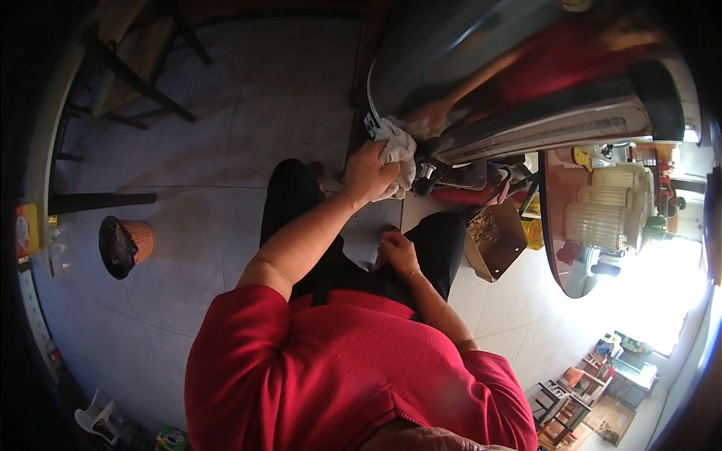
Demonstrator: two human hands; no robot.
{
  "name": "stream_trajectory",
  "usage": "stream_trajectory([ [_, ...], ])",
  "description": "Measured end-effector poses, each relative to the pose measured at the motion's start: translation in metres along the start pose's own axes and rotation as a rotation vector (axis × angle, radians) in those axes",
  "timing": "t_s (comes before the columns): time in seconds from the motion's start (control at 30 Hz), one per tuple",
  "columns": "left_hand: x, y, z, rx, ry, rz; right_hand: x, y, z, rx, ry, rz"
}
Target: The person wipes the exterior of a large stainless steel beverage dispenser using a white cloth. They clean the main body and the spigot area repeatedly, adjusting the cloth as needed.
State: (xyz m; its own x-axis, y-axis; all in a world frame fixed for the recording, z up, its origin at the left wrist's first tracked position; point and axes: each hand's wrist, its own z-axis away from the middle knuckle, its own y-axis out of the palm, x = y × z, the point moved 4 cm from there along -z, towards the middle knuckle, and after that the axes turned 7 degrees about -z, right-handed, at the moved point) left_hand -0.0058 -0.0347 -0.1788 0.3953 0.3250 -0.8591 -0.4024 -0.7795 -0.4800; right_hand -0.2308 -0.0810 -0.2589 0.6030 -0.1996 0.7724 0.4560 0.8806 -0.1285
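Observation:
My left hand (369, 172) grips a crumpled pale cloth (399, 155). The cloth is against or close beside the lower edge of a glossy dark panel (445, 73), which mirrors my arm and red sleeve. A small black-and-white marking sits on the panel's edge by the cloth. Just right of the cloth is a round metal-and-black fitting (427, 176). My right hand (397, 251) hangs low between my knees, near the right thigh, with its fingers curled. Whether anything is between those fingers cannot be made out.
A cardboard box (499, 253) with small pieces inside stands beyond my right knee. To its right, a round table (555, 225) carries ribbed containers (598, 217). A wicker-patterned bin (144, 242) with a black liner is on the tiled floor at left, near dark chair legs (152, 90).

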Motion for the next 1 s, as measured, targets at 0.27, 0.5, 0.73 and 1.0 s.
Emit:
stream_trajectory([
  [0.27,0.061,0.007,-0.031,-0.212,-0.02,-0.094,0.003,-0.005,0.007,-0.043,0.075,-0.168],
  [0.5,0.036,-0.062,-0.111,-0.023,-0.267,-0.098,-0.003,-0.01,0.002,-0.027,0.068,-0.182],
  [0.73,0.054,-0.073,-0.186,0.025,-0.127,-0.285,0.011,-0.006,0.002,-0.066,0.091,-0.134],
  [1.0,0.092,-0.039,-0.132,0.009,-0.182,-0.283,0.01,-0.007,-0.001,0.025,0.106,-0.102],
])
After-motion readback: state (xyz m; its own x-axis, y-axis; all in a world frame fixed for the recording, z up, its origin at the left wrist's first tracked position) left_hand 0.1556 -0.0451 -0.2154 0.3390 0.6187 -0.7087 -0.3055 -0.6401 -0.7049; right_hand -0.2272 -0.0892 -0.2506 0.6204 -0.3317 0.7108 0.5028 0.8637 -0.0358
